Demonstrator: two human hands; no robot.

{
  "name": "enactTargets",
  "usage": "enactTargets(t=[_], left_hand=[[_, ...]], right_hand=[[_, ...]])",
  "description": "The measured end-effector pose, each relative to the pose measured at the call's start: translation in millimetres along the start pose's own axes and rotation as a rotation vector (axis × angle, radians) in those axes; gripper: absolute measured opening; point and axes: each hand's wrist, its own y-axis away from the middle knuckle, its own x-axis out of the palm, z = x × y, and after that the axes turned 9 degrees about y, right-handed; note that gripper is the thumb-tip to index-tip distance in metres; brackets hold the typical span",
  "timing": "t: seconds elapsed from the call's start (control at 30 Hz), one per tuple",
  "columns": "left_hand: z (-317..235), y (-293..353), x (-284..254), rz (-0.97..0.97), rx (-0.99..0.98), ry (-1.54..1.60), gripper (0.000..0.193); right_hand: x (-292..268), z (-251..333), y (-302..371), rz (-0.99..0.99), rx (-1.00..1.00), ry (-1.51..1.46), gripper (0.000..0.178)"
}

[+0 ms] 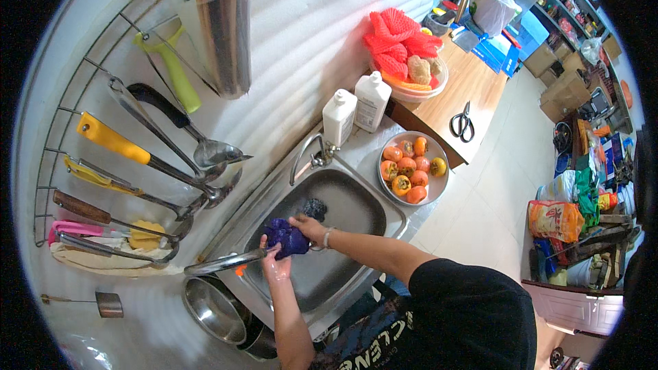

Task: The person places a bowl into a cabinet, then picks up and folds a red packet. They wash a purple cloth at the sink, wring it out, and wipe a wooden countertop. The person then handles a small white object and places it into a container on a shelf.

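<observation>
Head view: over the stainless steel sink basin (356, 212), both hands grip the crumpled purple cloth (286, 237); right hand (306, 227) above, left hand (275, 265) below.

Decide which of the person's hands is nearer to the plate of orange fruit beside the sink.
Right. The right hand is over the sink on the purple cloth, on the side toward the plate of orange fruit. The left hand is farther away, by the ladle.
</observation>
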Motion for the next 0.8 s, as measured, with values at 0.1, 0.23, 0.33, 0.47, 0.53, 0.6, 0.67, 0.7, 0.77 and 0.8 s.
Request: enactTargets(t=[0.1,0.23,0.33,0.47,0.53,0.6,0.67,0.7,0.77,0.8], left_hand=[[-13.6,-7.9,-37.9,-0.032,-0.032,-0.212,0.056],[6.6,8.0,-24.0,-0.428,-0.253,-0.262,0.035],[15.6,1.0,-19.2,-0.351,-0.360,0.156,0.050],[48.6,-14.6,-64.9,0.208,-0.128,0.189,0.051],[58.9,-2.5,-46.9,0.490,-0.002,0.163,0.042],[27.7,-33.4,-79.9,0.871,-0.181,0.300,0.042],[20.0,-39.0,-86.2,0.615,-0.343,0.333,0.048],[29.7,-32.7,-54.1,0.186,-0.357,0.267,0.051],[39.9,-12.1,10.5,-0.259,-0.350,-0.038,0.060],[31.1,-9.3,8.1,-0.298,-0.299,0.002,0.062]], right_hand=[[-25.9,45.7,32.7,0.595,0.397,-0.637,0.048],[6.6,23.7,12.5,0.180,0.016,-0.382,0.022],[20.6,27.4,22.2,0.147,-0.294,0.168,0.032],[43.5,17.5,73.2,-0.115,-0.784,0.581,0.042],[39.1,28.4,108.4,-0.211,-0.877,0.679,0.040],[51.2,46.8,119.8,-0.180,-0.904,0.708,0.039],[44.4,51.7,85.6,-0.097,-0.746,0.703,0.038],[30.6,49.2,58.0,-0.129,-0.631,0.655,0.039],[9.7,40.6,12.7,-0.293,-0.358,0.567,0.041],[18.8,42.9,8.1,-0.314,-0.262,0.505,0.038]])
